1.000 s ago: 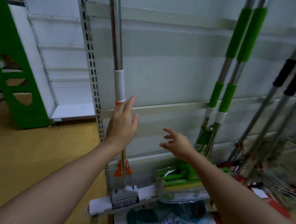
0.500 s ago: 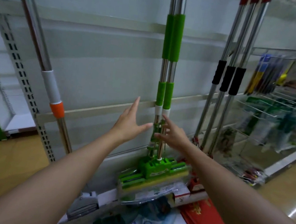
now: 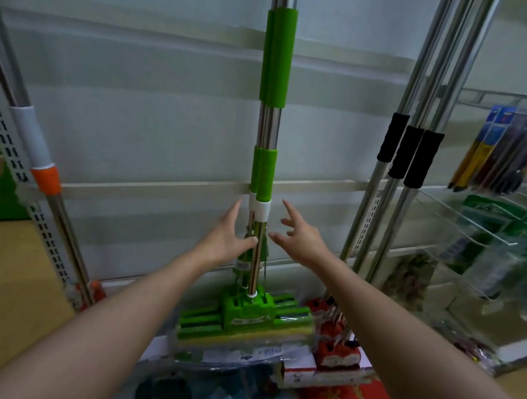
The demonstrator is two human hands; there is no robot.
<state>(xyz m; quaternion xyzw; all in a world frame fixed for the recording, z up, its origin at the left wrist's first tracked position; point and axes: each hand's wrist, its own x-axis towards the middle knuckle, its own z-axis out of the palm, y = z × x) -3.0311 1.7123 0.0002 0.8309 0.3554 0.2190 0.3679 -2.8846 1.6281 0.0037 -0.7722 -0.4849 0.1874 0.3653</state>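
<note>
Two green-handled sponge mops point(image 3: 265, 173) stand upright against a white shelf back panel, their green heads point(image 3: 246, 318) wrapped in clear plastic at the bottom. My left hand point(image 3: 224, 239) is stretched out just left of the steel poles, fingers straight, thumb tip at the front pole. My right hand point(image 3: 300, 238) is spread just right of the poles, not touching them. Neither hand holds anything.
An orange-and-white-collared mop pole point(image 3: 41, 165) leans at the left beside a slotted shelf upright point(image 3: 7, 142). Three black-gripped steel poles point(image 3: 411, 155) lean at the right, with red heads below. Wire racks point(image 3: 494, 228) with packaged goods fill the right. Packages lie on the floor in front.
The view swung right from the orange-collared mop to centre on the green mops. Both hands moved forward and closed in on either side of the green mops' poles.
</note>
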